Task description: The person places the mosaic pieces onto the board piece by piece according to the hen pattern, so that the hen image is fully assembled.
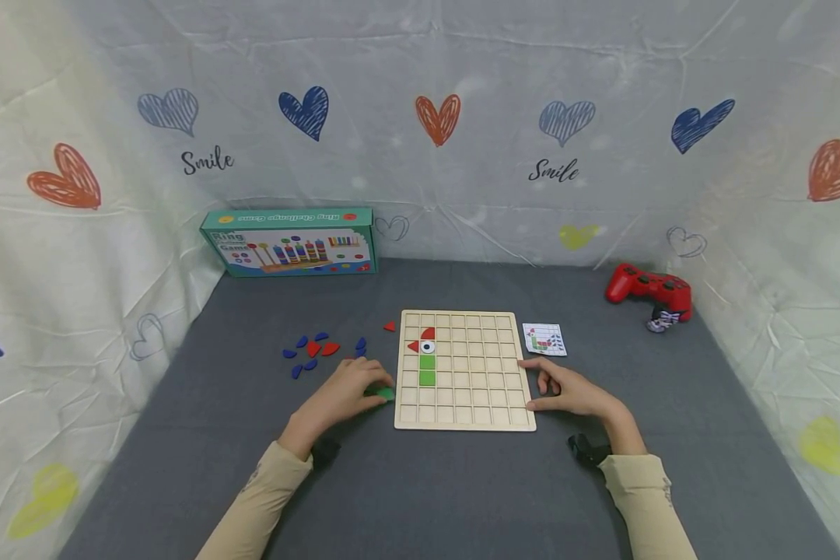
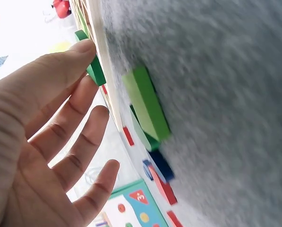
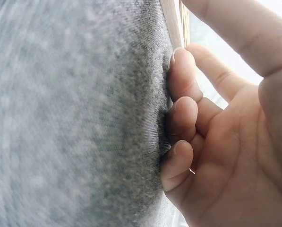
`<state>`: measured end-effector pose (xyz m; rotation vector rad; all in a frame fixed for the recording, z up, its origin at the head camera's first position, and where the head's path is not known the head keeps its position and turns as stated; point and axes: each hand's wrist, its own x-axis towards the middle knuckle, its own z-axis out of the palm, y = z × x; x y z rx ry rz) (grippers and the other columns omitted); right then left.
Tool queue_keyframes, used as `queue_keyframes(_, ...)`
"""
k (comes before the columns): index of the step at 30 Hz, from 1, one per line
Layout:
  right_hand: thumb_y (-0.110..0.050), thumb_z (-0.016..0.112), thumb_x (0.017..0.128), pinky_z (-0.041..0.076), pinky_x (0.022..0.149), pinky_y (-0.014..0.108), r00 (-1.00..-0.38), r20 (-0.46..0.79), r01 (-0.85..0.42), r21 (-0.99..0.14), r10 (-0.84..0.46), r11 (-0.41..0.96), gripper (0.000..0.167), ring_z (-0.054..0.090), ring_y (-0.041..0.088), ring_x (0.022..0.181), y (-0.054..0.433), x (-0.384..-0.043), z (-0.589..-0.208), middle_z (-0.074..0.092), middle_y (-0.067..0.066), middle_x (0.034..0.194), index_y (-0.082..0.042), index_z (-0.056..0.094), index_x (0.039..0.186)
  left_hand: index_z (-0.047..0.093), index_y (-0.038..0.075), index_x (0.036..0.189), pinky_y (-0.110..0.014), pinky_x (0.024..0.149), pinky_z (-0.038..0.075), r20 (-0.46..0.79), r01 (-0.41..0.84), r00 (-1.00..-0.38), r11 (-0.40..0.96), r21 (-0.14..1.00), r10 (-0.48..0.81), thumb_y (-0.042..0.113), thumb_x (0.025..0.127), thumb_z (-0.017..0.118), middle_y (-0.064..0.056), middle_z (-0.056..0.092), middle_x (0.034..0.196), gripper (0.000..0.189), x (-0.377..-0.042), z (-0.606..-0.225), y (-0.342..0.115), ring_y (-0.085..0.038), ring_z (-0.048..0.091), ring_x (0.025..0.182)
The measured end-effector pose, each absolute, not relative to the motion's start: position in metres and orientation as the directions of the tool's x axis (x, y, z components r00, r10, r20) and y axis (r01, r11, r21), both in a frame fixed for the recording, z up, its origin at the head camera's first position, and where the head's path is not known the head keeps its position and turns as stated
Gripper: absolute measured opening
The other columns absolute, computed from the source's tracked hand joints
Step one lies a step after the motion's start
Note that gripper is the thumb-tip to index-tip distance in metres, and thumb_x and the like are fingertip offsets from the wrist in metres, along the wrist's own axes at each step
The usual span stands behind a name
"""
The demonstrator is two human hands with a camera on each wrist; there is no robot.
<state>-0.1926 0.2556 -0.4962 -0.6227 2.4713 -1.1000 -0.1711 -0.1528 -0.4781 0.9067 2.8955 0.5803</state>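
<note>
My left hand (image 1: 353, 386) pinches a dark green puzzle piece (image 2: 96, 71) between thumb and forefinger, beside the left edge of a wooden grid board (image 1: 476, 389). Its other fingers are loosely bent. On the board, two green squares (image 1: 427, 369) lie in a column below a round eye piece (image 1: 427, 347), with a red quarter-round piece (image 1: 428, 334) above and a red triangle (image 1: 414, 346) to the left. My right hand (image 1: 574, 390) touches the board's right edge with thumb and forefinger spread; the remaining fingers curl over the cloth. A light green block (image 2: 148, 101) lies under the left hand.
Several blue pieces (image 1: 311, 364) and red pieces (image 1: 330, 349) lie left of the board, a red triangle (image 1: 390, 326) near its upper corner. A pattern card (image 1: 544, 340) lies right of it. A game box (image 1: 294, 245) and a red game controller (image 1: 649, 288) are farther back.
</note>
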Motion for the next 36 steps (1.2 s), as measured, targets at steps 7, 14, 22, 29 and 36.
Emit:
queue_keyframes(7,-0.027,0.076,0.076,0.031,0.055,0.022,-0.831,-0.139,-0.263,-0.755,-0.538,0.600,0.068,0.036,0.011,0.064,0.258,-0.194,-0.496,0.048,0.007,0.081,-0.011,0.044,0.134,0.071,0.020,0.099,-0.045,0.085,0.040,0.055,0.572,-0.800,0.731,0.372,0.598,0.024,0.079,0.074,0.007,0.062,0.093,0.020,-0.175,-0.477,-0.139,-0.013,0.053,0.087)
queue_keyframes(14,-0.032,0.076,0.076,0.032,0.055,0.022,-0.830,-0.132,-0.278,-0.745,-0.542,0.607,0.069,0.036,0.008,0.062,0.258,-0.194,-0.497,0.048,0.006,0.080,-0.014,0.044,0.134,0.070,0.020,0.100,-0.045,0.089,0.039,0.051,0.607,-0.767,0.697,0.381,0.640,0.022,0.078,0.074,0.008,0.063,0.098,0.022,-0.178,-0.479,-0.125,-0.013,0.053,0.090)
queue_keyframes(22,-0.032,0.076,0.076,0.033,0.056,0.022,-0.824,-0.132,-0.277,-0.754,-0.551,0.596,0.069,0.037,0.010,0.063,0.259,-0.195,-0.499,0.048,0.005,0.081,-0.014,0.044,0.134,0.071,0.023,0.100,-0.045,0.090,0.039,0.064,0.656,-0.732,0.676,0.337,0.678,0.024,0.079,0.074,0.009,0.062,0.097,0.021,-0.181,-0.485,-0.111,-0.012,0.054,0.092)
queue_keyframes(29,-0.031,0.075,0.077,0.033,0.056,0.022,-0.823,-0.134,-0.276,-0.754,-0.551,0.596,0.068,0.037,0.009,0.063,0.259,-0.195,-0.499,0.047,0.005,0.081,-0.015,0.044,0.134,0.071,0.022,0.102,-0.044,0.091,0.039,0.051,0.661,-0.726,0.675,0.327,0.686,0.021,0.081,0.072,0.008,0.063,0.100,0.021,-0.181,-0.483,-0.103,-0.013,0.055,0.099)
queue_keyframes(36,-0.032,0.075,0.076,0.032,0.056,0.022,-0.829,-0.152,-0.255,-0.754,-0.539,0.605,0.068,0.037,0.009,0.064,0.259,-0.195,-0.499,0.047,0.004,0.082,-0.017,0.043,0.135,0.072,0.021,0.099,-0.043,0.090,0.039,0.050,0.652,-0.732,0.678,0.338,0.679,0.019,0.082,0.070,0.007,0.064,0.101,0.017,-0.185,-0.483,-0.098,-0.014,0.055,0.100)
